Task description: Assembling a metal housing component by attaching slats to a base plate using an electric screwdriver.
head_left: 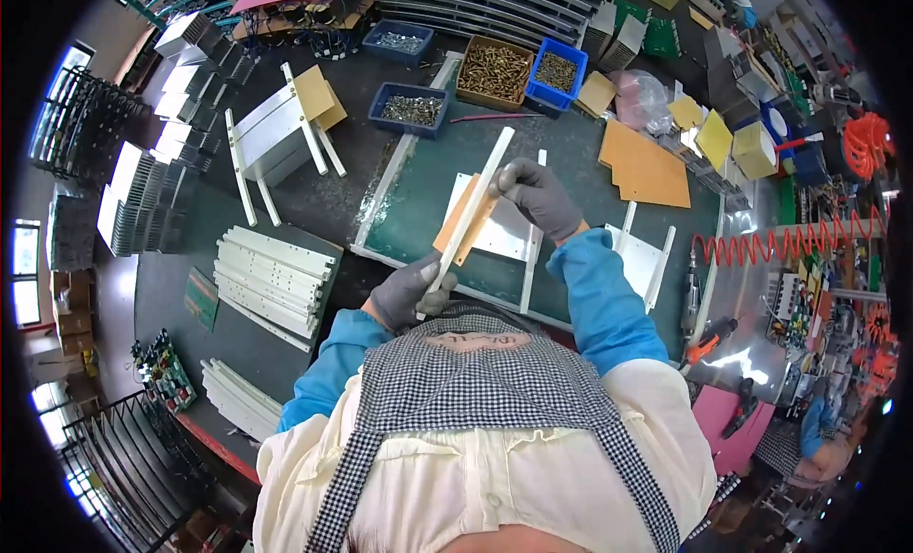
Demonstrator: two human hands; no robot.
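Grey work gloves cover both my hands, and blue sleeves cover my forearms. My left hand (pixel 411 291) is closed around the lower end of a long white metal rail (pixel 471 215), which tilts up and away to the right. Against the rail's side is a tan flat board (pixel 475 222) with small holes. Pinched fingers of my right hand (pixel 540 196) are at the rail's upper part; what they hold, if anything, is hidden. Beneath lies a white panel (pixel 509 237) with a second white rail (pixel 533 253) along its right side, on the green work mat (pixel 395 232).
Blue bins of small metal parts (pixel 409 111) and a box of brass-coloured screws (pixel 495 70) stand at the back. Stacked white rails (pixel 271 277) lie left, near an assembled white frame (pixel 281 139). At right are orange boards (pixel 645 163), a red coiled hose (pixel 789 239) and a power screwdriver (pixel 709 342).
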